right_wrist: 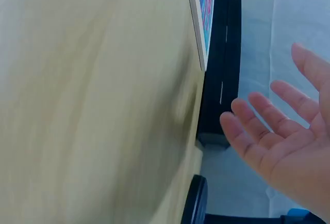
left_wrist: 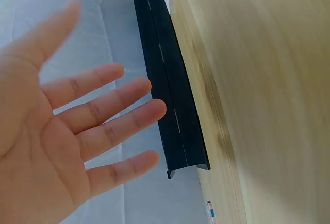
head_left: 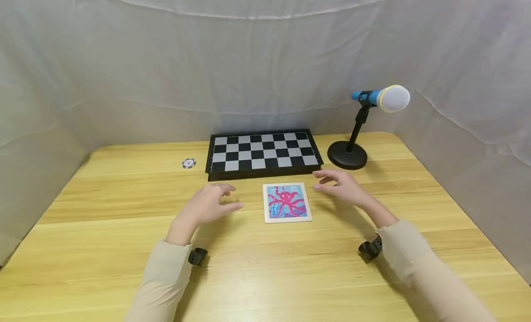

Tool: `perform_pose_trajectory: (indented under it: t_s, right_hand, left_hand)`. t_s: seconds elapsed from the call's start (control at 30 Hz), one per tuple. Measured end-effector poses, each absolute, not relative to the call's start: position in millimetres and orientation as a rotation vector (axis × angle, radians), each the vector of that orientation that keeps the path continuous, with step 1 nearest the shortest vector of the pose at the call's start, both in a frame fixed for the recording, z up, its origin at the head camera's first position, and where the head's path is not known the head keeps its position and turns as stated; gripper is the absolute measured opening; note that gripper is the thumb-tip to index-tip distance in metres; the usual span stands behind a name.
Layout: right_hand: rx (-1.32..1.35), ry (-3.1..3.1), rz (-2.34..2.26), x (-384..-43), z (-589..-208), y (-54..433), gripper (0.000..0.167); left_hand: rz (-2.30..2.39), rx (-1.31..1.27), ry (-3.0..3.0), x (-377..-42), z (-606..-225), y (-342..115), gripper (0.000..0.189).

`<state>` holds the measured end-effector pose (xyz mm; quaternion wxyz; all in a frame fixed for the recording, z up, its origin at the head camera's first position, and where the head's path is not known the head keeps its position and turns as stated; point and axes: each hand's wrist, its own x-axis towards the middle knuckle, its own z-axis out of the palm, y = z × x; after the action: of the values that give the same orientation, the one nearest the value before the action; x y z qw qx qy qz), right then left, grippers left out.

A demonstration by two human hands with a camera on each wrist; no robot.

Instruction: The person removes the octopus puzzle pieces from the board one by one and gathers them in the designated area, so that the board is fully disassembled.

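Long beige sleeves (head_left: pixel 431 271), plain cuffs (head_left: pixel 176 256), small black wrist cameras (head_left: pixel 198 256), bare hands (head_left: pixel 207 203)

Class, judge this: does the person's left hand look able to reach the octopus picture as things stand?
Probably yes: the left hand holds nothing, its fingers relaxed, and the octopus picture lies just beyond its fingertips, with only tabletop showing between them.

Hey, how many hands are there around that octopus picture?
2. The left hand is to the left of the octopus picture; the right hand is to its right, near the chessboard's front right corner. No other hands show.
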<state>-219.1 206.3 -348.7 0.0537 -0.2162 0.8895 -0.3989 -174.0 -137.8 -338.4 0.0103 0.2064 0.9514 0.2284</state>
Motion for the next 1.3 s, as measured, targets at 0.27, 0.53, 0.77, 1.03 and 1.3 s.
perform_pose_trajectory:
  t_s: [0.27,0.53,0.77,1.03,1.3]
  right_hand:
    - [-0.629,2.594,-1.307,-225,-353,193,0.042]
    - [-0.547,2.456,-1.296,-235,-360,179,0.043]
    - [-0.602,2.385,-1.197,-240,-365,169,0.045]
    - [-0.698,2.41,-1.095,-239,-367,163,0.049]
    - [-0.697,2.449,-1.016,-240,-368,159,0.049]
  left_hand:
    - [0.766,0.688,2.985,-176,-340,-141,0.041]
    - [0.791,0.687,2.974,-179,-337,-136,0.038]
    - [0.792,0.679,2.959,-180,-335,-131,0.037]
    - [0.802,0.689,2.957,-181,-334,-128,0.037]
    - [0.828,0.68,2.936,-185,-335,-124,0.037]
